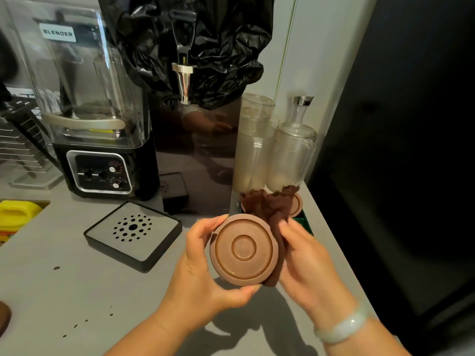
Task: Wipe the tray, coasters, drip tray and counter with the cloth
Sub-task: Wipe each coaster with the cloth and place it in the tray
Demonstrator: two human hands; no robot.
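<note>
My left hand (pixel 205 268) grips a round brown coaster (pixel 244 249) by its rim, holding it above the grey counter (pixel 77 291). My right hand (pixel 305 263) holds a dark brown cloth (pixel 270 209) against the coaster's right edge. Behind the cloth, a second brown coaster (pixel 297 204) lies on a dark green tray (pixel 305 223) at the counter's right edge. The black drip tray (pixel 133 233) with a perforated metal plate sits on the counter to the left.
A blender (pixel 95 119) stands at the back left, beside a dark dispenser (pixel 195 150) with a metal tap and a black bag over its top. Clear jars (pixel 272 150) stand at the back right. A yellow container (pixel 18 214) lies far left. Dark crumbs dot the counter.
</note>
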